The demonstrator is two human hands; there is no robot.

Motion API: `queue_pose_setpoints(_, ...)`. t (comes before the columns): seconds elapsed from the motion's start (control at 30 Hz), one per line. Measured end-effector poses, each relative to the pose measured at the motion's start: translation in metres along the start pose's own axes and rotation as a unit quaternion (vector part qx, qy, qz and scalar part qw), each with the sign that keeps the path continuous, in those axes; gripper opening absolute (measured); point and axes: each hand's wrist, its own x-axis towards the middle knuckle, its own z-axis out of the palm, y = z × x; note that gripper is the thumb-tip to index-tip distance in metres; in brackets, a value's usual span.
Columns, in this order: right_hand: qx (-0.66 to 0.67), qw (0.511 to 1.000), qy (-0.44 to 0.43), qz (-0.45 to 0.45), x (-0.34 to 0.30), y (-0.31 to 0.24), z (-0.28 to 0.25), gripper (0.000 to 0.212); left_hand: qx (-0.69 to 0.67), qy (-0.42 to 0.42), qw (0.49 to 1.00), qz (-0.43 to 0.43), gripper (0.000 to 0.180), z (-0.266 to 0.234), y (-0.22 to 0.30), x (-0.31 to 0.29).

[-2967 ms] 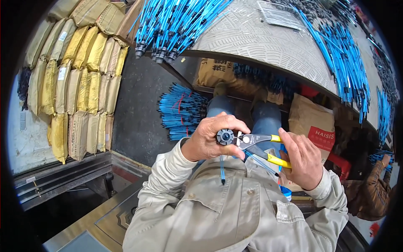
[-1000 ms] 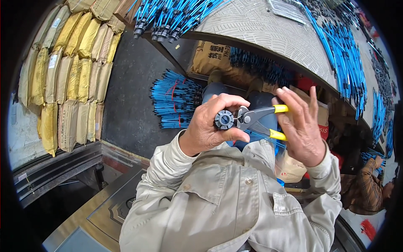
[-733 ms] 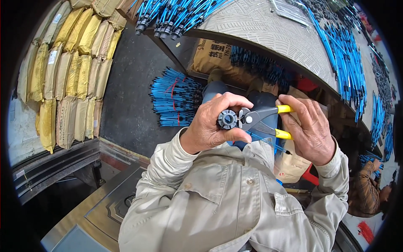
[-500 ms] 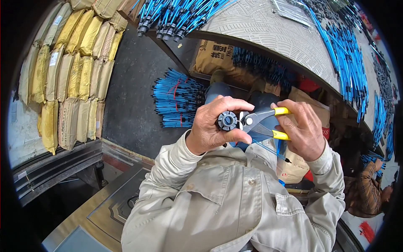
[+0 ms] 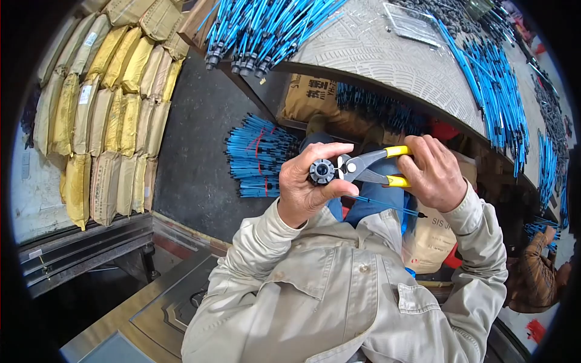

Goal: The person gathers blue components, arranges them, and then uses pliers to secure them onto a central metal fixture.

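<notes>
My left hand point(image 5: 295, 196) is closed around a black round slotted fitting point(image 5: 322, 172), its ring face and centre hole turned up. Yellow-handled cutting pliers point(image 5: 366, 165) are in my right hand point(image 5: 433, 174), whose fingers wrap the upper grip, with the lower grip beside the palm. The jaws meet the fitting's right rim, between my left thumb and forefinger. Whatever lies between the jaws is too small to make out. Thin blue rods point(image 5: 387, 204) with a black tip stick out to the right below my left thumb.
Red-tied blue rods point(image 5: 251, 158) lie on the floor ahead. The worktable point(image 5: 363, 51) carries heaps of blue rods point(image 5: 266, 30) and a clear plastic tray point(image 5: 414, 25). Packed sacks point(image 5: 109, 127) are stacked at left. Another person's sleeve point(image 5: 532, 275) shows at far right.
The view has shifted slightly. The pliers' handles are a little closer together and tilt up more to the right. Both hands keep their holds.
</notes>
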Motion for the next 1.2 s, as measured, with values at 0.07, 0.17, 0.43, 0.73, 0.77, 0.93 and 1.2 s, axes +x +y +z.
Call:
queue_pose_setpoints(0.07,-0.004,1.0,0.008,0.002,-0.001,0.0,0.003,0.025,-0.004,0.007,1.0,0.0,0.063,0.002,0.001,0.0)
queue_pose_setpoints(0.17,-0.005,1.0,0.017,0.0,-0.001,-0.003,0.014,0.026,-0.014,0.027,1.0,-0.007,0.065,-0.001,0.0,-0.003)
queue_pose_setpoints(0.43,0.611,0.685,0.253,0.307,-0.002,-0.047,0.11,0.007,-0.023,0.001,0.998,0.058,0.092,-0.016,-0.012,-0.006)
queue_pose_setpoints(0.73,0.643,0.638,0.278,0.319,0.029,-0.117,0.139,0.017,0.095,0.064,0.984,0.138,0.113,-0.002,-0.005,-0.026)
queue_pose_setpoints(0.77,0.645,0.635,0.278,0.322,0.028,-0.119,0.14,0.017,0.107,0.097,0.982,0.123,0.109,0.002,-0.005,-0.028)
queue_pose_setpoints(0.93,0.6,0.673,0.287,0.325,0.024,-0.123,0.139,0.02,0.01,0.178,0.98,0.085,0.08,0.021,0.004,-0.022)
queue_pose_setpoints(1.2,0.559,0.693,0.325,0.318,0.006,-0.122,0.142,0.012,0.085,-0.033,0.996,-0.014,0.024,0.015,-0.003,-0.036)
